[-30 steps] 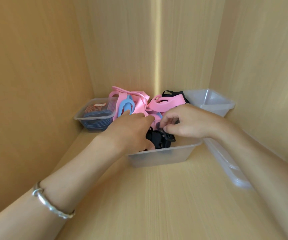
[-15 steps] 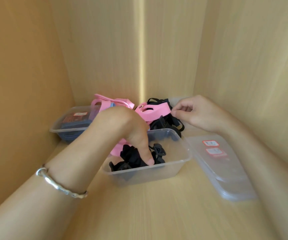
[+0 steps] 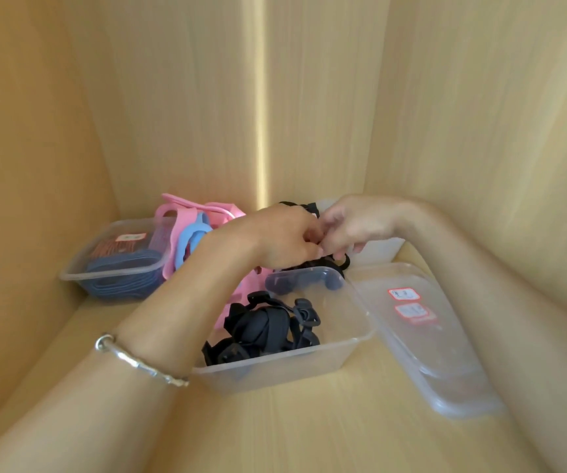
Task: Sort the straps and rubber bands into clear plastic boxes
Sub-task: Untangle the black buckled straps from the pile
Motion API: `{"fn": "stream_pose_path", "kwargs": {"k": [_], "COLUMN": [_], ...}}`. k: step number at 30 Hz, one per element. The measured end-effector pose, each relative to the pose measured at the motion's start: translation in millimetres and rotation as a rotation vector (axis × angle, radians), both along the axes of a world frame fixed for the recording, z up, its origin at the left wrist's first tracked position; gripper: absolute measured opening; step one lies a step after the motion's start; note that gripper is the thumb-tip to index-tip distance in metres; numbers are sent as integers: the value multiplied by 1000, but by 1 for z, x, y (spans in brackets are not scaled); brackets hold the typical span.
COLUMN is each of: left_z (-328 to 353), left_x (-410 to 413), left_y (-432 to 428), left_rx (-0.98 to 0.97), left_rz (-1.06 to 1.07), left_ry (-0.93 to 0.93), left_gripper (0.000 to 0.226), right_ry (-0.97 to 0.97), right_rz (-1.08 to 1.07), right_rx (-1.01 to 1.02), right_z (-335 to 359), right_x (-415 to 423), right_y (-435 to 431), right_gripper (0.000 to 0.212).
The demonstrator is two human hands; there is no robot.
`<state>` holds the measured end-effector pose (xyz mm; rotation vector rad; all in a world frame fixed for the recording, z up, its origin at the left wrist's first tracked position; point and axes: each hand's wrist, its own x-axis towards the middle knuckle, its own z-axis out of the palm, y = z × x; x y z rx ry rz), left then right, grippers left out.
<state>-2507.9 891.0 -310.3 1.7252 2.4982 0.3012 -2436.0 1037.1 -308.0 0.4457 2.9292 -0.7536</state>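
Observation:
A clear plastic box [image 3: 350, 349] in the middle holds a bundle of black straps [image 3: 265, 329]. Behind it lies a pile of pink straps [image 3: 186, 213] with a light blue strap [image 3: 191, 238] and more black straps [image 3: 340, 264]. My left hand [image 3: 282, 237] and my right hand [image 3: 353, 223] meet above that pile, fingers curled, fingertips together. They appear to pinch a black strap whose loop hangs just beneath them. The pinched spot itself is hidden by the fingers.
At the left a second clear box [image 3: 111, 271] holds blue bands and brown rubber bands. Stacked clear lids [image 3: 429, 346] with red-edged labels lie at the right. Another clear box [image 3: 377, 247] stands behind my right hand. Wooden walls close in on the left, back and right.
My left hand rose out of the middle box and moved back to the pile. My right hand shifted left to meet it, so both now touch at the fingertips.

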Motion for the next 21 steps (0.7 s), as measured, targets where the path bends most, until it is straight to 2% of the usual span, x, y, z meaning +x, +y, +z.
{"fn": "stream_pose_path", "kwargs": {"k": [3, 7, 9, 11, 15, 18, 21], "left_z": [-5, -8, -10, -11, -7, -7, -4], "left_x": [-4, -13, -16, -18, -25, -27, -27], "left_y": [2, 5, 5, 5, 2, 2, 0], "left_rx": [-95, -27, 27, 108, 312, 538, 765], "left_rz": [46, 92, 117, 133, 154, 195, 194], "left_ry": [34, -38, -59, -39, -52, -185, -387], "left_gripper": [29, 15, 13, 9, 23, 18, 21], "right_ry": [-159, -188, -176, -169, -129, 14, 222], "right_rz": [28, 74, 97, 112, 105, 94, 105], "right_rx": [-34, -85, -95, -102, -116, -88, -91], "right_z": [3, 0, 3, 6, 6, 8, 11], "right_x": [-17, -23, -21, -19, -13, -11, -12], "right_y": [-2, 0, 0, -1, -1, -3, -7], "right_gripper": [13, 12, 20, 27, 33, 30, 15]}}
